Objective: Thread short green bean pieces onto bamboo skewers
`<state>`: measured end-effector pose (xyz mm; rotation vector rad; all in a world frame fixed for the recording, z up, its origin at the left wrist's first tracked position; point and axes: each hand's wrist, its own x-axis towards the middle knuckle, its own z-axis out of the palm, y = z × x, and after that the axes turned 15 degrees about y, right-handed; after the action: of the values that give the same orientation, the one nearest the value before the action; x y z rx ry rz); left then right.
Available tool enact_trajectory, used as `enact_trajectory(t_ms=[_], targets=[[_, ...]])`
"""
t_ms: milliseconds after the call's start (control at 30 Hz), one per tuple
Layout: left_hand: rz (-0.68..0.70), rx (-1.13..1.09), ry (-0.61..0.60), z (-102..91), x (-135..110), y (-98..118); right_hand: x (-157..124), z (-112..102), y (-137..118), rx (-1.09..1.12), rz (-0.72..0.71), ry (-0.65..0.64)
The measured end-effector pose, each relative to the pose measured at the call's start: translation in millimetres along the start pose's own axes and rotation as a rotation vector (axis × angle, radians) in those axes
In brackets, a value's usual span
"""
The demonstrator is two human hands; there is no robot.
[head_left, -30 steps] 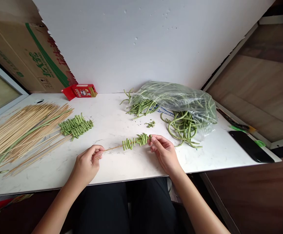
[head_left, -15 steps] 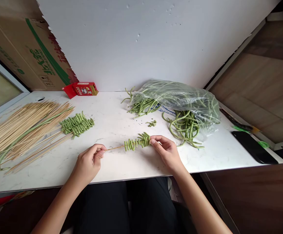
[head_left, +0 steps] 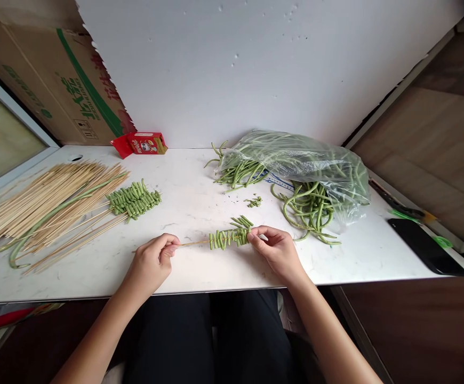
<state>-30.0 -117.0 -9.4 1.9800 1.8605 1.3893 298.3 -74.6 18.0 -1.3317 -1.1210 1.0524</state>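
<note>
My left hand (head_left: 154, 262) is closed around the bare end of a thin bamboo skewer (head_left: 194, 244), held roughly level over the table front. Short cut green bean pieces (head_left: 224, 239) are threaded crosswise in a row along its other half. At that far end, my right hand (head_left: 274, 250) pinches a bean piece between thumb and fingertips; the skewer's tip is hidden there. A few loose cut bean pieces (head_left: 241, 221) lie just behind the row. Filled bean skewers (head_left: 134, 200) rest side by side to the left.
Many bare skewers (head_left: 48, 197) cover the table's left, a long bean lying across them. A clear plastic bag (head_left: 296, 154) of long green beans stands back right, with loose beans (head_left: 310, 210) in front. Also there are bean ends (head_left: 254, 202), a red box (head_left: 146, 144) and a black phone (head_left: 426, 245).
The view has shifted slightly, so things sit a little further right. Both hands keep their hold on the skewer and beans; the loose pieces behind the row now show more clearly apart from it.
</note>
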Motion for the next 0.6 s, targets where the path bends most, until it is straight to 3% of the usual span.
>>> enact_trajectory(t_ms=[267,600], targets=[[0.006,-0.013,0.001,-0.6,0.6,2.4,0.5,-0.9,1.6,0.003,0.005,-0.037],[-0.064,-0.009,0.015,-0.3,1.7,2.0,3.3,-1.0,5.2,0.130,0.040,0.049]])
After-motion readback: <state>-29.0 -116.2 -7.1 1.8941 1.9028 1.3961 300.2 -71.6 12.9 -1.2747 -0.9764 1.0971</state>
